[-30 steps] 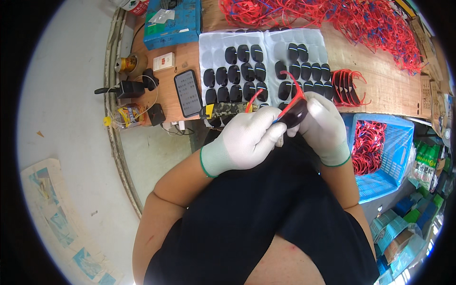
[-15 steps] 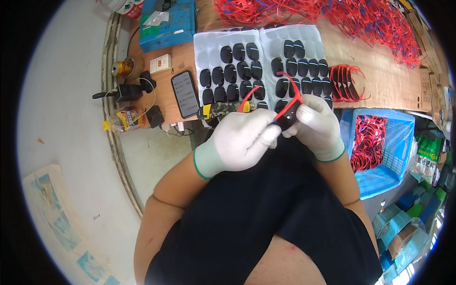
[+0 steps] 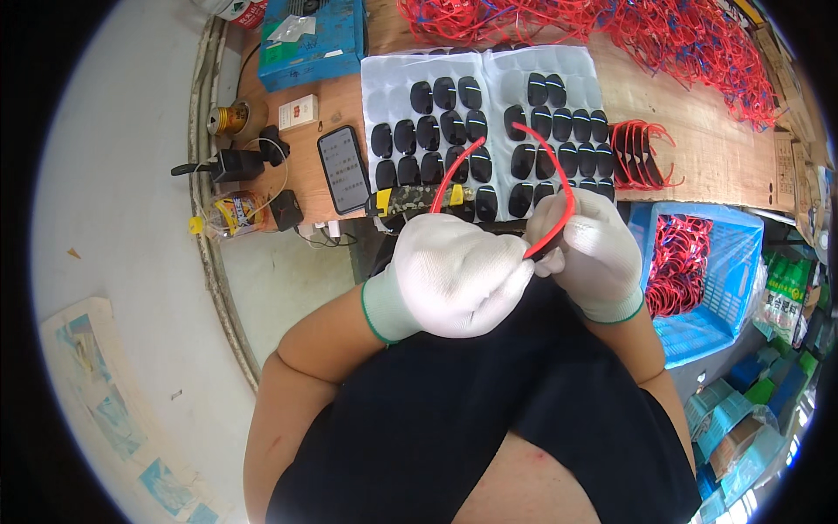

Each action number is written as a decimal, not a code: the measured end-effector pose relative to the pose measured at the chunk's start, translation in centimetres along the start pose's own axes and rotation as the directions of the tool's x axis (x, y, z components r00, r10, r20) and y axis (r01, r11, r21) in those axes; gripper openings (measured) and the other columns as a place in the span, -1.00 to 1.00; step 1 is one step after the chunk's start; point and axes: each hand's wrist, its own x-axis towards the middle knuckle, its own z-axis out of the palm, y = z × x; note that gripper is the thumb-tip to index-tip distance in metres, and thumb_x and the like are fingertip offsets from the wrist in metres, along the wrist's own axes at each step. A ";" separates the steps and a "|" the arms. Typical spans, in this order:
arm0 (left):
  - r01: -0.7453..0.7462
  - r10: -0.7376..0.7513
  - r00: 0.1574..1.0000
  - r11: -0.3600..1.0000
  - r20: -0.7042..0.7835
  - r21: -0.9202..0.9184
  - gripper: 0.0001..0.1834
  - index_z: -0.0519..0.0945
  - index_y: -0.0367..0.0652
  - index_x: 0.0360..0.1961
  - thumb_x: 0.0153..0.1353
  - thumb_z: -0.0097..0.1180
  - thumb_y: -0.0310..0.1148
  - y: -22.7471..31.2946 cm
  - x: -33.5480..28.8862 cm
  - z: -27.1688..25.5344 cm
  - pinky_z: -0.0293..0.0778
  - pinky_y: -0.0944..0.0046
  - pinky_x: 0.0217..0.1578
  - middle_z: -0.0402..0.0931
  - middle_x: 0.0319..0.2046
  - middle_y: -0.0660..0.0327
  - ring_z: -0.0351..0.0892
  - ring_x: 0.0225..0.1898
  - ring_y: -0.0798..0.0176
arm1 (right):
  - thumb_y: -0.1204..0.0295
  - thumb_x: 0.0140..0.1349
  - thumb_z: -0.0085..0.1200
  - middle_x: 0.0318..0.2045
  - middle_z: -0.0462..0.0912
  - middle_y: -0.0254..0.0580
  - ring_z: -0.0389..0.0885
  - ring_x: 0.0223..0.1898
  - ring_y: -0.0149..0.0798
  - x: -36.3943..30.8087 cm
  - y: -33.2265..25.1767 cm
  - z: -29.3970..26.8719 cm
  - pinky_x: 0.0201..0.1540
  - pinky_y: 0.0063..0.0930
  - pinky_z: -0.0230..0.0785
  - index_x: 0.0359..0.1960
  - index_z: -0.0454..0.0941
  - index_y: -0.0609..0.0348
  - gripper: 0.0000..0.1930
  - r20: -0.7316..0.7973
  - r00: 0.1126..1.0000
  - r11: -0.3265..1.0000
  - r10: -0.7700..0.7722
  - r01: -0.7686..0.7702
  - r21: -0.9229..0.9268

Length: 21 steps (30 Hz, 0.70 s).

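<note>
Both hands wear white knit gloves with green-edged cuffs and grip one red sunglasses frame between them, close to my body. My left hand is closed round its left side, and one red temple arm sticks up past the knuckles. My right hand pinches the right side, where a bit of dark lens shows by the fingertips. Most of the front is hidden by the gloves. Just beyond the hands, dark lenses lie in rows on two white moulded trays. A yellow and camouflage-patterned tool rests at the table's near edge.
Tangled red frames heap at the back right; several frames with dark lenses stand stacked beside the trays. A blue crate holds more frames at right. Left are a phone, a small white box and a blue metal box.
The frame has been turned and lowered toward me, so its temple arms show longer and its front is more hidden. Both hands have shifted slightly down and stay on it.
</note>
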 end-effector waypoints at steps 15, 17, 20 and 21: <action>0.579 -0.436 0.811 0.696 0.391 -0.424 -0.84 0.50 -0.25 -0.19 0.42 0.01 -0.36 -0.2 0.6 -1.6 0.47 0.29 -0.48 0.52 -0.57 0.20 0.58 -0.57 0.25 | 0.51 0.20 0.15 -0.45 0.57 -0.20 0.48 -0.46 -0.44 -0.6 -0.1 0.4 -0.36 -0.54 0.35 -0.20 0.57 0.39 -0.80 -0.012 0.993 0.991 -0.115 0.114 -0.069; 0.569 -0.431 0.819 0.698 0.379 -0.435 -0.80 0.53 -0.28 -0.11 0.44 -0.04 -0.36 -0.3 0.5 -1.2 0.46 0.39 -0.48 0.55 -0.53 0.26 0.51 -0.58 0.42 | 0.50 0.20 0.15 -0.45 0.57 -0.22 0.48 -0.46 -0.45 -0.7 -0.2 0.9 -0.37 -0.55 0.34 -0.20 0.57 0.38 -0.81 -0.050 0.991 0.987 -0.125 0.119 -0.108; 0.512 -0.409 0.859 0.713 0.308 -0.479 -0.75 0.48 -0.29 0.02 0.42 -0.04 -0.39 0.1 0.8 -0.9 0.48 0.38 -0.45 0.57 -0.46 0.23 0.54 -0.54 0.41 | 0.50 0.21 0.14 -0.47 0.57 -0.25 0.47 -0.46 -0.47 -1.1 -0.9 1.1 -0.37 -0.57 0.32 -0.21 0.58 0.37 -0.82 -0.086 0.989 0.946 -0.123 0.091 -0.312; 0.493 -0.398 0.870 0.719 0.292 -0.489 -0.72 0.45 -0.30 0.07 0.41 -0.04 -0.41 0.3 1.0 -0.9 0.50 0.36 -0.44 0.58 -0.43 0.22 0.56 -0.53 0.40 | 0.48 0.22 0.13 -0.50 0.57 -0.28 0.46 -0.48 -0.49 -0.9 -1.1 1.1 -0.39 -0.58 0.30 -0.22 0.58 0.36 -0.83 -0.054 0.992 0.943 -0.117 0.093 -0.319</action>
